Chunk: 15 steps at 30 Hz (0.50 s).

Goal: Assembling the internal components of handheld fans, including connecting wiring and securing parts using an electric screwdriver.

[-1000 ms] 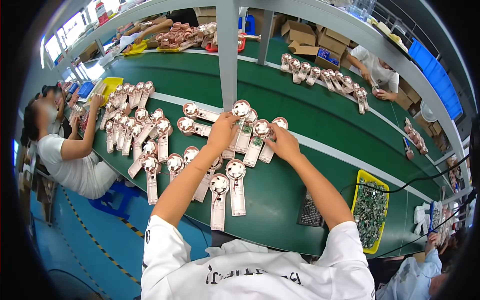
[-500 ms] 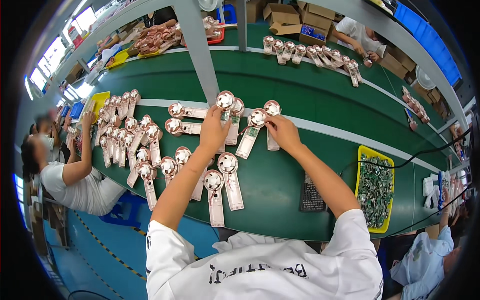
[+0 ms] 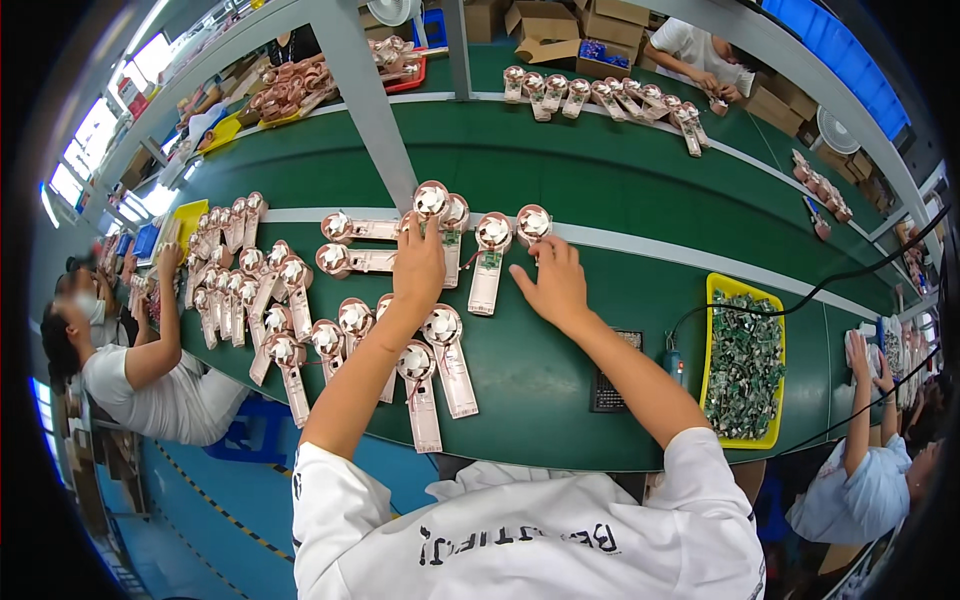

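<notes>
Pink handheld fans with white blades, their handle shells showing the inside, lie on the green bench. My left hand [image 3: 420,262] rests with outstretched fingers against the round head of an upper fan [image 3: 431,198]; its thumb is hidden. Just right of it another fan [image 3: 456,212] stands partly covered. Between my hands lies a fan [image 3: 484,290] with a small green circuit board [image 3: 490,260] in its handle. My right hand [image 3: 558,288] is open, thumb apart, fingertips at the lower edge of the rightmost fan's head [image 3: 533,222].
Several more fans [image 3: 440,325] spread leftward, toward a seated co-worker [image 3: 150,370]. At right are a yellow tray [image 3: 713,380] of green circuit boards, a black gridded tray [image 3: 607,392], a blue-green tool [image 3: 673,360] and a black cable [image 3: 780,312]. A grey post [image 3: 375,110] rises behind my left hand.
My right hand has opened and drawn back from the middle fan, toward the rightmost one. The left fingers have straightened over the upper fan. The whole view has shifted slightly.
</notes>
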Motion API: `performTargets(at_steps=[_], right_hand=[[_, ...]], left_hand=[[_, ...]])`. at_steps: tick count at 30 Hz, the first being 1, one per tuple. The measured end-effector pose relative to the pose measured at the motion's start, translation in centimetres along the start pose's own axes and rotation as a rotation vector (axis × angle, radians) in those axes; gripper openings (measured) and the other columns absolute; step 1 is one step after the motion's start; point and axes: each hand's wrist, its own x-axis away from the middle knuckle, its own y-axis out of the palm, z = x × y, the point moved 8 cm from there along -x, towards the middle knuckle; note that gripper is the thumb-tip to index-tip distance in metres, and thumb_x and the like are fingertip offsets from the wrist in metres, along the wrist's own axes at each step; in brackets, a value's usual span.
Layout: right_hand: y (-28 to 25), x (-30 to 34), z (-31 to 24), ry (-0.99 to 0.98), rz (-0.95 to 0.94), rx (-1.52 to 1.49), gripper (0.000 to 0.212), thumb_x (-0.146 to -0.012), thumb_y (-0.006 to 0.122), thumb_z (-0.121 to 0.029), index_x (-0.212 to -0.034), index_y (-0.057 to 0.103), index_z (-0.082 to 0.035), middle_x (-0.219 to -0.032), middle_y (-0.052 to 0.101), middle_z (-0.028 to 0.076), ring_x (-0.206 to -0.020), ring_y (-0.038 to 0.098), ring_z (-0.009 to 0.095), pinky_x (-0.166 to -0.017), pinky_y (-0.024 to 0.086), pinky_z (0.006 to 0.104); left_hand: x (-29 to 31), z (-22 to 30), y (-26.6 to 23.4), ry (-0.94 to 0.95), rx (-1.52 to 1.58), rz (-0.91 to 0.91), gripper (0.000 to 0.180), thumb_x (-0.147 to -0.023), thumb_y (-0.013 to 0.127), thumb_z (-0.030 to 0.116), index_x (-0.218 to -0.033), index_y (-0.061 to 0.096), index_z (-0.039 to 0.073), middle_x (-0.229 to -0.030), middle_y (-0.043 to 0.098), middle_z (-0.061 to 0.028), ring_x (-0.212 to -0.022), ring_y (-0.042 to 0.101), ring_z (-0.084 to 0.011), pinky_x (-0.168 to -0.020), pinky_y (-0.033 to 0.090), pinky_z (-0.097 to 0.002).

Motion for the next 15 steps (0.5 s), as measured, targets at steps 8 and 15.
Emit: performTargets(at_steps=[8, 15], right_hand=[[1.6, 0.3, -0.5, 0.044, -0.093, 0.08, 0.044, -0.076, 0.066, -0.009, -0.117, 0.053, -0.004, -0.123, 0.05, 0.012, -0.101, 0.055, 0.035, -0.084, 0.05, 0.0454], [3.5, 0.7, -4.8, 0.341, -0.235, 0.087, 0.066, -0.082, 0.065, -0.048, -0.134, 0.045, -0.012, -0.134, 0.044, 0.014, -0.111, 0.054, 0.037, -0.089, 0.045, 0.0566]], left_hand=[[-0.3, 0.5, -1.4, 0.02, 0.122, 0.06, 0.033, -0.089, 0.057, 0.009, -0.121, 0.052, 0.0, -0.129, 0.048, -0.02, -0.11, 0.052, -0.0389, -0.088, 0.052, -0.0416], [-0.1, 0.1, -0.5, 0.004, 0.138, 0.038, 0.035, -0.086, 0.059, 0.006, -0.121, 0.054, -0.001, -0.124, 0.05, -0.0163, -0.108, 0.052, -0.0376, -0.089, 0.049, -0.0396]])
